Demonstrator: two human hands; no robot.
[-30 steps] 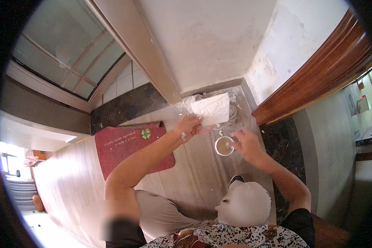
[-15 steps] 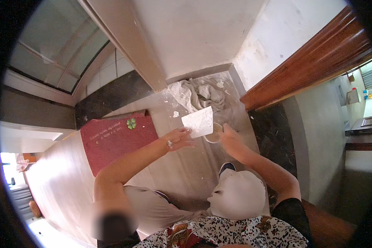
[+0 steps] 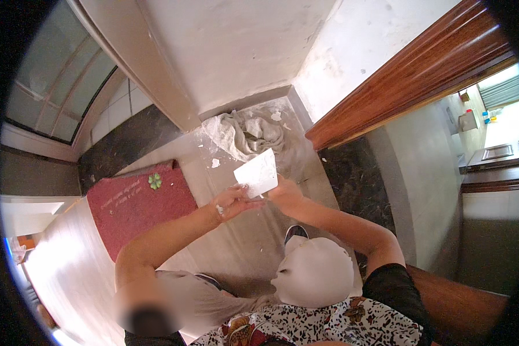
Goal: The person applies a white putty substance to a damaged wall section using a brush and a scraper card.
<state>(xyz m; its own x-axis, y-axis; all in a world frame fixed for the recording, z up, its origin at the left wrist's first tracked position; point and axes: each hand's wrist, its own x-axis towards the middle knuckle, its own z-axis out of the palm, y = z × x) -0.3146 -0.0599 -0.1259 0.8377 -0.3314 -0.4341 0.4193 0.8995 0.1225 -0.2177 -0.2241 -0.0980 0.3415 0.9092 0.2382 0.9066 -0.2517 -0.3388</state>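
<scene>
A thin white board (image 3: 253, 175), roughly square, has whitish paste smeared on its upper face. My left hand (image 3: 231, 202) grips its lower left corner, thumb on top and the other fingers stretched along beneath. White residue marks the wrist. My right hand (image 3: 285, 198) is closed at the board's lower right edge. A small slim piece shows by its fingertips, but I cannot make out what it holds. Beyond the board, a crumpled grey-white cloth (image 3: 245, 135) lies on the floor, dusted with white.
White flakes (image 3: 215, 163) lie around the cloth near the wall corner. A red doormat (image 3: 138, 207) with a green clover is at left. At right stands a brown wooden door frame (image 3: 409, 69), beside a dark stone threshold (image 3: 357, 179). My shoe (image 3: 294, 232) is below my hands.
My right hand has come left to the board's edge. The pale round container seen beneath it earlier is now hidden. The whole view has shifted, so the surroundings appear further left.
</scene>
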